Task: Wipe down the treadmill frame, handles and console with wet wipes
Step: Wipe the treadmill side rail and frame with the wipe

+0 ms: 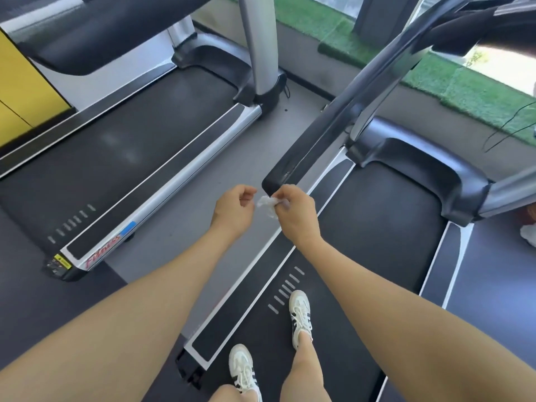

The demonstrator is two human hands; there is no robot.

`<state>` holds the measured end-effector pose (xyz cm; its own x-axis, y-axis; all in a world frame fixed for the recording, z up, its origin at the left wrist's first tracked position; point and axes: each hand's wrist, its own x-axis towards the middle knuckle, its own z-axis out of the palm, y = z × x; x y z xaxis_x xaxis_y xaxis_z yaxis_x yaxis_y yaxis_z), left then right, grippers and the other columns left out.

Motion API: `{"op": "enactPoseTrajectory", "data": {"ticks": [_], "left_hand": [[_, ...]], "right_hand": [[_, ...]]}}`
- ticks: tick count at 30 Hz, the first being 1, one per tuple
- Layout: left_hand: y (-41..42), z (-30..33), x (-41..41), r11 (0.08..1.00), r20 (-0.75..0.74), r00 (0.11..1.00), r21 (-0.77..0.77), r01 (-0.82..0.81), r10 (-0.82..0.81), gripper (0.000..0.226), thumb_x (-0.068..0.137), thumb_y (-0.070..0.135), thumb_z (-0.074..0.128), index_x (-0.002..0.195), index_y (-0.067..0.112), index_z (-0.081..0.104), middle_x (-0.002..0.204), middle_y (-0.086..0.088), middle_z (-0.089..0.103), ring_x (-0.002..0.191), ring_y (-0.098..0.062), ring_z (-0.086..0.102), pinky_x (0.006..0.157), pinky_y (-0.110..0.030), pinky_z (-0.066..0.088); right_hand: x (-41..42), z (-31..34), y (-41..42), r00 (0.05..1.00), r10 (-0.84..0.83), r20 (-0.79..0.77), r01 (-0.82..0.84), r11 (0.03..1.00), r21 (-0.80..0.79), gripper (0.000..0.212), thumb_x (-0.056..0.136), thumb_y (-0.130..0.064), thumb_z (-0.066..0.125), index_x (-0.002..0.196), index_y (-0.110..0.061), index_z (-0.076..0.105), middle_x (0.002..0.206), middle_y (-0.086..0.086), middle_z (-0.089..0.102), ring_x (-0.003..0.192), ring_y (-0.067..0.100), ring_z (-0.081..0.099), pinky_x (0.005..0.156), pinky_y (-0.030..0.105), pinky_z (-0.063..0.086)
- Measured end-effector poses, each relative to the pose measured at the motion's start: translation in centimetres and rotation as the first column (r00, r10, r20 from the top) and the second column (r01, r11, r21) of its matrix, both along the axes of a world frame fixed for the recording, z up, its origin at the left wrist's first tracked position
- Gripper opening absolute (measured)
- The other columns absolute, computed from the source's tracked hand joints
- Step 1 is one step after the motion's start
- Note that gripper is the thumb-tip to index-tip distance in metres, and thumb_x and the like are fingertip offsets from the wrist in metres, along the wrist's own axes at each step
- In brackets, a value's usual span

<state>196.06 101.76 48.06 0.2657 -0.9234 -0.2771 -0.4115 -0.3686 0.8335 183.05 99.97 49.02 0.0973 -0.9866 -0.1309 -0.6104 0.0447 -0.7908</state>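
Note:
I stand on the belt of the right treadmill. Its black left handrail slopes down from the upper right and ends just in front of my hands. My right hand pinches a crumpled white wet wipe right below the handrail's end. My left hand hovers a short way left of the wipe with its fingers curled and nothing in them. The console is only a dark edge at the top right.
A second treadmill runs parallel on the left, with a grey upright post. A strip of grey floor lies between the two machines. Green artificial turf and a window are beyond. My white sneakers stand on the belt.

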Motion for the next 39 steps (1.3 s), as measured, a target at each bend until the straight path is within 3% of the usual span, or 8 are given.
{"op": "enactPoseTrajectory", "data": {"ticks": [7, 12, 17, 21, 26, 31, 37, 39], "left_hand": [[-1.3, 5.5, 1.1, 0.999, -0.035, 0.999, -0.036, 0.001, -0.003, 0.024, 0.093, 0.013, 0.052, 0.115, 0.019, 0.059, 0.106, 0.006, 0.061, 0.094, -0.009, 0.056, 0.078, -0.022, 0.04], [-5.1, 9.3, 0.9, 0.995, -0.064, 0.998, -0.098, -0.012, 0.006, 0.019, 0.092, 0.02, 0.055, 0.111, 0.02, 0.058, 0.107, 0.008, 0.063, 0.1, -0.012, 0.059, 0.092, -0.032, 0.046], [-9.9, 11.4, 0.3, 0.98, -0.048, 0.998, -0.191, -0.057, 0.049, 0.018, 0.088, 0.018, 0.064, 0.102, 0.011, 0.054, 0.092, 0.009, 0.054, 0.08, -0.007, 0.054, 0.061, -0.009, 0.039], [-12.8, 12.6, -0.2, 0.97, -0.02, 0.993, -0.219, 0.107, -0.114, 0.014, 0.088, 0.013, 0.064, 0.101, 0.01, 0.059, 0.097, 0.002, 0.062, 0.083, -0.01, 0.061, 0.061, 0.0, 0.04], [-17.3, 13.5, -0.7, 0.958, -0.015, 0.981, -0.22, 0.186, -0.194, 0.017, 0.084, 0.02, 0.07, 0.097, 0.013, 0.062, 0.095, 0.003, 0.067, 0.085, -0.011, 0.064, 0.067, -0.009, 0.045], [-23.3, 13.2, -1.7, 0.941, 0.033, 0.97, -0.239, 0.24, -0.239, 0.009, 0.084, 0.017, 0.07, 0.088, 0.011, 0.064, 0.082, 0.005, 0.065, 0.068, -0.005, 0.059, 0.058, -0.006, 0.042], [-31.4, 9.5, -1.7, 0.88, 0.153, 0.911, -0.238, 0.41, -0.383, 0.005, 0.081, 0.013, 0.063, 0.076, 0.016, 0.062, 0.07, 0.004, 0.06, 0.065, -0.014, 0.054, 0.06, -0.023, 0.041], [-33.9, 7.3, -0.8, 0.852, 0.145, 0.892, -0.265, 0.452, -0.429, 0.006, 0.081, 0.014, 0.061, 0.075, 0.015, 0.061, 0.071, 0.002, 0.06, 0.065, -0.014, 0.054, 0.061, -0.029, 0.05]], "right_hand": [[0.4, 6.7, -2.4, 0.991, -0.012, 0.134, 0.005, 0.999, 0.052, 0.018, 0.087, -0.001, 0.051, 0.096, -0.007, 0.066, 0.091, 0.004, 0.066, 0.075, 0.018, 0.059, 0.055, 0.014, 0.045], [0.8, 10.1, -6.7, 0.988, -0.062, 0.144, 0.061, 0.998, 0.007, 0.012, 0.088, -0.007, 0.058, 0.097, -0.01, 0.066, 0.09, 0.001, 0.065, 0.079, 0.019, 0.061, 0.069, 0.028, 0.051], [0.6, 10.9, -11.9, 0.98, -0.13, 0.153, 0.133, 0.991, -0.007, 0.005, 0.087, -0.013, 0.065, 0.092, -0.01, 0.064, 0.086, 0.0, 0.062, 0.078, 0.016, 0.058, 0.071, 0.028, 0.047], [0.4, 11.4, -14.5, 0.921, -0.147, 0.361, 0.113, 0.987, 0.112, 0.018, 0.084, -0.01, 0.069, 0.068, -0.015, 0.061, 0.074, 0.004, 0.064, 0.076, 0.021, 0.062, 0.079, 0.042, 0.057], [-1.1, 12.8, -17.6, 0.829, -0.145, 0.54, 0.068, 0.985, 0.16, 0.018, 0.091, -0.004, 0.058, 0.078, -0.011, 0.068, 0.077, 0.007, 0.068, 0.074, 0.016, 0.065, 0.07, 0.02, 0.056], [-2.3, 12.0, -21.7, 0.83, -0.167, 0.532, 0.131, 0.986, 0.105, 0.019, 0.092, -0.004, 0.056, 0.08, -0.01, 0.069, 0.078, 0.012, 0.066, 0.073, 0.019, 0.06, 0.076, 0.029, 0.055], [-2.3, 8.1, -27.7, 0.867, -0.284, 0.41, 0.303, 0.953, 0.021, 0.025, 0.091, -0.004, 0.054, 0.07, -0.012, 0.064, 0.074, 0.011, 0.063, 0.072, 0.022, 0.056, 0.073, 0.037, 0.049], [-1.6, 6.4, -29.7, 0.859, -0.37, 0.353, 0.4, 0.917, -0.012, 0.028, 0.091, -0.004, 0.053, 0.066, -0.013, 0.061, 0.073, 0.011, 0.063, 0.071, 0.023, 0.056, 0.07, 0.039, 0.049]]}}
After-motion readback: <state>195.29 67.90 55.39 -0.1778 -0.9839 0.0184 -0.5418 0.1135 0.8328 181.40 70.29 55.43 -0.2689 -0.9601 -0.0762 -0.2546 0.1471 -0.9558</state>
